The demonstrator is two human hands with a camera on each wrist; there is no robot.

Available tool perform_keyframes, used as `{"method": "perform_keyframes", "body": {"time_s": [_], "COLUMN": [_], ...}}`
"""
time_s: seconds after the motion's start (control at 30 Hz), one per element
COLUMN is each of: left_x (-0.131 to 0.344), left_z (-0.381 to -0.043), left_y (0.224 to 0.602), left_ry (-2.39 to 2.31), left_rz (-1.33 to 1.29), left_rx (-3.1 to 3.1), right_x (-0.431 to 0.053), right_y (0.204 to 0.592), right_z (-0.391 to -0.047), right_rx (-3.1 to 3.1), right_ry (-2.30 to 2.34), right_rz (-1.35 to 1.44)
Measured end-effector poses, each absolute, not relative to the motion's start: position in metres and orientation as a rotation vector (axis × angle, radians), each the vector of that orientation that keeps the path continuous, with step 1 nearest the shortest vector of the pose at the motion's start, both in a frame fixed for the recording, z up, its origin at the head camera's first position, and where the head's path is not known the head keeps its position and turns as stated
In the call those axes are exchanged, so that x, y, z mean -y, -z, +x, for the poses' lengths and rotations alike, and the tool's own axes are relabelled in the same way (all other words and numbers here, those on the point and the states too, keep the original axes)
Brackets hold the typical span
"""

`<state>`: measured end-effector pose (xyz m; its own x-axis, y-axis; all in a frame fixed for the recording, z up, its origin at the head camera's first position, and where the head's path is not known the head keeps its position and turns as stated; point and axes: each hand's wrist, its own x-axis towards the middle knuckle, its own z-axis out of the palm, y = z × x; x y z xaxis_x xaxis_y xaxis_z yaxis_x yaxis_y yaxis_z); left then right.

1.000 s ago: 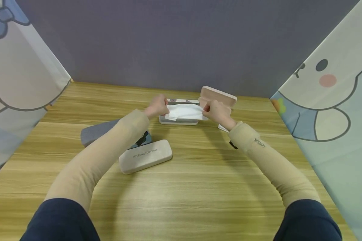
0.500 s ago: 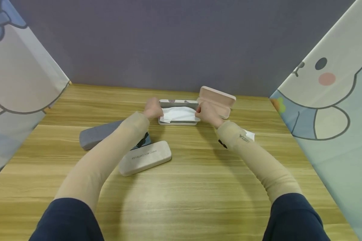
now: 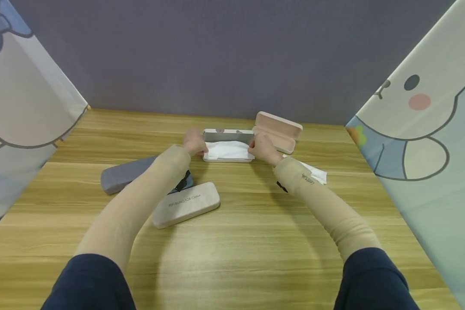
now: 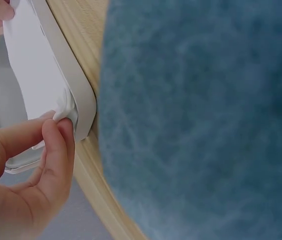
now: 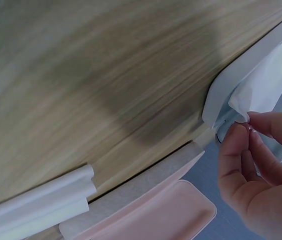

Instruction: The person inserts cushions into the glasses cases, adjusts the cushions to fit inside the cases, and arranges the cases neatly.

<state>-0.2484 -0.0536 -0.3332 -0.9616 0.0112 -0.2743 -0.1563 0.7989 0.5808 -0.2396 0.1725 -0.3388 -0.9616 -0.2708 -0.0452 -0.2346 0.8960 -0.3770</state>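
Observation:
A white cloth (image 3: 228, 150), apparently folded, lies along the inside of an open glasses case (image 3: 228, 136) with a grey lining. My left hand (image 3: 194, 142) pinches the cloth's left end between thumb and fingers, down at the case's rim. At the opposite end, my right hand (image 3: 264, 148) pinches the cloth the same way. In the left wrist view, the bunched corner of the cloth (image 4: 36, 65) sits in the fingertips of my left hand (image 4: 36, 175). The right wrist view has my right hand (image 5: 265, 175) at the other corner, over the case's interior.
An open pink glasses case (image 3: 277, 125) stands behind my right hand. Another white cloth (image 3: 317, 173) lies partly behind my right forearm. To the left are a grey-blue case (image 3: 124, 174), partly hidden by my left arm, and a closed off-white case (image 3: 187, 204). A grey wall rises behind.
Both hands have lowered the white cloth and shifted it left, from above the open case down into it. The second white cloth on the right has come into fuller view.

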Motion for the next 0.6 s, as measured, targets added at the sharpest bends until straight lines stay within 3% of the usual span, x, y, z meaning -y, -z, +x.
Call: {"method": "perform_keyframes", "body": {"time_s": [0.6], "left_x": [0.0505], "left_z": [-0.2451], "left_y": [0.3361], "left_ry": [-0.773], "left_rz": [-0.081], "left_rx": [-2.817], "right_x": [-0.1702], "right_y": [0.3491], "right_z": [-0.2434], "right_rx": [-2.961], "right_ry": [0.525], "right_rz": [-0.373]}}
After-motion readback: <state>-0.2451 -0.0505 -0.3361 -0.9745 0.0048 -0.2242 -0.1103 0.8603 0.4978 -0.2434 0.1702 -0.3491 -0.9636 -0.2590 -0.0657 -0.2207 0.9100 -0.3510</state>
